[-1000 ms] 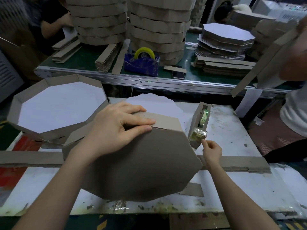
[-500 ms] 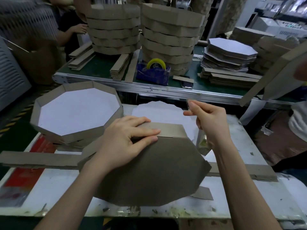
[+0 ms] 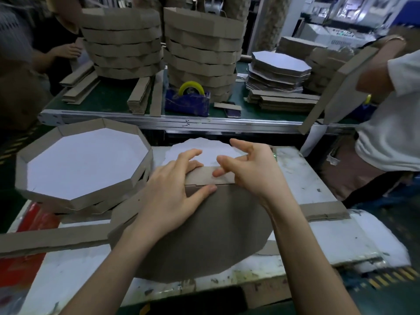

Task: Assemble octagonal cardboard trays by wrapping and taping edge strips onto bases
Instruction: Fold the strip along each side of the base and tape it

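White scuffed worktable [image 3: 304, 171] carries an upturned octagonal tray [image 3: 204, 235], brown base up. Its edge strip [image 3: 202, 176] runs left-right along the far side. The left hand [image 3: 172, 189] presses it with straight fingers. The right hand [image 3: 252, 171], half open, hovers just right, nearer the joint; I cannot tell whether it holds tape.

Left hand [image 3: 172, 196] and right hand [image 3: 252, 171]: bare. Left forearm [image 3: 109, 269] and right forearm [image 3: 306, 258]: bare to the frame's lower edge, slim. Fingers slender. Nails appear cut short, but blur softens the right fingertips.
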Motion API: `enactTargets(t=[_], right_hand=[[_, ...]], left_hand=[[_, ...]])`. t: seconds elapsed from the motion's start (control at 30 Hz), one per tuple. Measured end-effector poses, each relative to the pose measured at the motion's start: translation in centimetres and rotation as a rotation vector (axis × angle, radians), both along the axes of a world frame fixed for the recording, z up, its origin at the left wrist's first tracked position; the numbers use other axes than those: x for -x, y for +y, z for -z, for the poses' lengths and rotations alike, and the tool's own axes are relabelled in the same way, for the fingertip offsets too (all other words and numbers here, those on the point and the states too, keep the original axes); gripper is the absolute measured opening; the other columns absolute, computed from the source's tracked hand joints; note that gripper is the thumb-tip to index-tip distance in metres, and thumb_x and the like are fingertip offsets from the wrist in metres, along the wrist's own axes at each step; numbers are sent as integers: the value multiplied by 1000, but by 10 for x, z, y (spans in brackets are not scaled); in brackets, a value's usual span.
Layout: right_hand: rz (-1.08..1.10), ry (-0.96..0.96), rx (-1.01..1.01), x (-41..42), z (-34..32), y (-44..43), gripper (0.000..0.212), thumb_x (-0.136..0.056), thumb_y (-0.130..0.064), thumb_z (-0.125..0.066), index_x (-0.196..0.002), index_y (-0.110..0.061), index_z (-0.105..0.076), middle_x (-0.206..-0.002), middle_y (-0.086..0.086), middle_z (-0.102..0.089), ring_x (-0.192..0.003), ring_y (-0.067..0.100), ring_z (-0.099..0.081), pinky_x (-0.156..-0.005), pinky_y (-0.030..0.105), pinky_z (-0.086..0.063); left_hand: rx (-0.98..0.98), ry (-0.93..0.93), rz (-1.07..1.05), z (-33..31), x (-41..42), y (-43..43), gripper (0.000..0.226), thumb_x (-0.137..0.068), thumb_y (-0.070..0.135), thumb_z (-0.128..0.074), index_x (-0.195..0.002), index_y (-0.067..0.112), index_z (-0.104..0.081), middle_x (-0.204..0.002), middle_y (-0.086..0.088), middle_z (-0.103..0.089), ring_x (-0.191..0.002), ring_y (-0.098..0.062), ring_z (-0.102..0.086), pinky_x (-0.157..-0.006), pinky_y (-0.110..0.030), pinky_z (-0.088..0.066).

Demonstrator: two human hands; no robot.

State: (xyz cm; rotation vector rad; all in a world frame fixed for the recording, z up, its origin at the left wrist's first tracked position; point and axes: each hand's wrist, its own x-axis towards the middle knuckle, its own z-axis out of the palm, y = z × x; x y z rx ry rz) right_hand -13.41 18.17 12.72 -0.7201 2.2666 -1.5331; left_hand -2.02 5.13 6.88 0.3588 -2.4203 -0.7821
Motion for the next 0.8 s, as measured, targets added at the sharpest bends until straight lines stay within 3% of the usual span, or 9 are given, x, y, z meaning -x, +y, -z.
enactTargets(t=[0.17, 0.43, 0.57, 0.7, 0.8], right_hand=[[33, -42, 55, -18, 6, 9, 63, -93, -20, -67, -148, -7, -41, -68, -4, -75, -45, -5, -52, -48, 5, -36], [108, -62, 130, -40, 26, 24, 56, -92, -20, -68, -144, -13, -50, -53, -6, -66, -42, -2, -48, -47, 9, -36], [82, -62, 170, -47, 34, 27, 55, -94, -19, -68, -144, -12, -47, -67, -2, -75, -47, -6, -55, -51, 6, -39], [60, 10, 169, -49, 45, 30, 60, -93, -26, -69, -148, -21, -44, -72, -6, -76, -54, -10, -56, -67, 19, -36], [40, -1, 224, -50, 55, 30, 63, -92, -26, -70, -148, -30, -42, -73, -3, -77, -52, -7, -57, -57, 9, -40]], left_hand=[[58, -52, 38, -2, -2, -2, 68, -85, 58, -60, -145, 45, -30, -121, 16, -61, -112, -5, -46, -91, -31, -35], [206, -100, 148, -12, -11, -3, 42, -90, 52, -47, -127, 40, -61, -121, 14, -61, -110, -13, -50, -88, -30, -36], [220, -132, 152, -11, -11, -4, 46, -89, 52, -41, -129, 38, -60, -125, 15, -57, -113, -13, -47, -91, -30, -34], [215, -141, 165, -8, -10, -6, 49, -91, 54, -38, -134, 38, -55, -127, 17, -55, -114, -11, -45, -90, -27, -31], [199, -149, 165, -8, -9, -8, 50, -91, 54, -39, -134, 37, -55, -127, 17, -55, -114, -11, -45, -91, -30, -34]])
